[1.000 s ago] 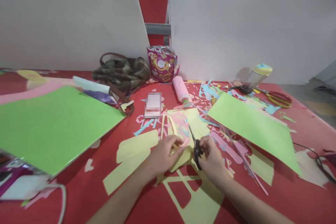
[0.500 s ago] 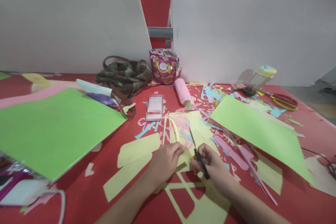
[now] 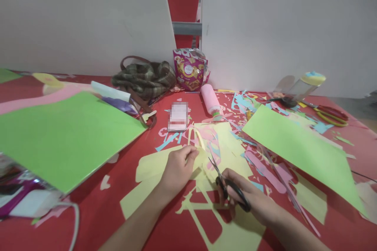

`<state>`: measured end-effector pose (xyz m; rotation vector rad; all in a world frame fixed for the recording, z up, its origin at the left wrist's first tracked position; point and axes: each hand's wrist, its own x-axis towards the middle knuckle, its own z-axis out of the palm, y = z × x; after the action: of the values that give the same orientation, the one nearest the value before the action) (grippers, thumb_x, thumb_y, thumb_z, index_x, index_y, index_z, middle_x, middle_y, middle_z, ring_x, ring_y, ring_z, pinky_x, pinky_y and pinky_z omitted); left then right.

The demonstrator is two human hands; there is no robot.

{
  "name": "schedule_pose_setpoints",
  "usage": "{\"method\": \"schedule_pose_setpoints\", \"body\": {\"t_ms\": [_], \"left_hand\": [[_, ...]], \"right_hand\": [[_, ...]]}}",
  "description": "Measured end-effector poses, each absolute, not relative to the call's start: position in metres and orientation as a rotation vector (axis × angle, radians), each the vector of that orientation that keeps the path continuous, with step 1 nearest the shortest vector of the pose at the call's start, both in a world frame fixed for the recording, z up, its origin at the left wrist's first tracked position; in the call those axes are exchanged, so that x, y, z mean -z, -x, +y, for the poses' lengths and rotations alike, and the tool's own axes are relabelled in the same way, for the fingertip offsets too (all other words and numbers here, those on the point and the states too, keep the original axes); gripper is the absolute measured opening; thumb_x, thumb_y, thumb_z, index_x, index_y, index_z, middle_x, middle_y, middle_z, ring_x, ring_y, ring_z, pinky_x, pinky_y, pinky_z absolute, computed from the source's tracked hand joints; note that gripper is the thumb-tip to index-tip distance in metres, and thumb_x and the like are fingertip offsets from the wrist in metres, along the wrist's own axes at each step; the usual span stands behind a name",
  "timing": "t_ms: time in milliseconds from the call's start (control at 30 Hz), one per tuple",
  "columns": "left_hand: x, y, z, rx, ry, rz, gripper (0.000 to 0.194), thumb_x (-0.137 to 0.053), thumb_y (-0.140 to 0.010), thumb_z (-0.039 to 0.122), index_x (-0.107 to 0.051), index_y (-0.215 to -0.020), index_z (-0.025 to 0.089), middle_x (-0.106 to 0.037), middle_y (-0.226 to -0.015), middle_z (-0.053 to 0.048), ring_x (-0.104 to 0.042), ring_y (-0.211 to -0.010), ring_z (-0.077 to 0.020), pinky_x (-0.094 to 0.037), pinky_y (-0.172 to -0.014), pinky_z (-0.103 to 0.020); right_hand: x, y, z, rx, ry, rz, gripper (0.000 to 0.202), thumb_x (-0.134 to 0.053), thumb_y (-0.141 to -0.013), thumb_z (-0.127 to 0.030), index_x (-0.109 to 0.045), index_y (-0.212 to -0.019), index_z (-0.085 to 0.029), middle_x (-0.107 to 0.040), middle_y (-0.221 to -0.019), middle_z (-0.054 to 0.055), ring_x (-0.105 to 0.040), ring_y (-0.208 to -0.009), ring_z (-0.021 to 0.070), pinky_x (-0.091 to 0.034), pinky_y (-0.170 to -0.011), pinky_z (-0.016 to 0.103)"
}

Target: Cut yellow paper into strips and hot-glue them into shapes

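Bare hands work with paper and scissors at a red table (image 3: 97,223). The right hand (image 3: 240,190) curls around the black handles of the scissors (image 3: 221,176), hiding part of them, with the blades pointing away from the body. Just left of the scissors, the left hand (image 3: 179,164), thumb and fingers pressed together, pinches the edge of the yellow paper (image 3: 202,158); whether the blades touch it cannot be told. On the near side of the scissors, partly covered by the right hand, spreads a cut-out sheet (image 3: 247,229). Beyond the scissors lie a bottle (image 3: 209,100) and, farther back, a snack bag (image 3: 190,71). A pixelated slab (image 3: 178,115) sits beyond them to the left. Scraps (image 3: 265,170) crowd the right of the scissors, ahead of a green sheet (image 3: 297,153); a larger green board (image 3: 67,137) lies well to their left.
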<state>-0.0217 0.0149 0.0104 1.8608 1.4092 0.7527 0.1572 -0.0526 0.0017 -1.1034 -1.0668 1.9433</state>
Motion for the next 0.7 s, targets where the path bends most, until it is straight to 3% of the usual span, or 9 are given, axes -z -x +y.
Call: {"method": "schedule_pose_setpoints", "body": {"t_ms": [367,700], "left_hand": [[-0.0148,0.0194,0.0100,-0.615,-1.988,1.331,0.025,-0.035,-0.077,0.027,-0.047,-0.057,0.017,-0.038,-0.047,0.006,-0.034,-0.044,-0.0073,-0.029,-0.046,-0.019],[-0.0152,0.0204,0.0095,-0.604,-2.051,1.301,0.024,-0.035,-0.079,0.023,-0.049,-0.060,0.016,-0.040,-0.048,0.006,-0.035,-0.044,-0.0068,-0.030,-0.047,-0.018]], "right_hand": [[-0.0037,-0.1546,-0.0523,-1.938,1.134,-1.119,0.027,-0.052,-0.072,-0.041,-0.038,-0.073,-0.017,-0.042,-0.062,-0.004,-0.038,-0.055,0.0070,-0.035,-0.055,0.021],[0.0029,-0.1573,-0.0544,-1.963,1.109,-1.139,0.027,-0.050,-0.073,-0.042,-0.038,-0.077,-0.018,-0.048,-0.066,-0.002,-0.047,-0.055,0.0082,-0.035,-0.052,0.021]]}}
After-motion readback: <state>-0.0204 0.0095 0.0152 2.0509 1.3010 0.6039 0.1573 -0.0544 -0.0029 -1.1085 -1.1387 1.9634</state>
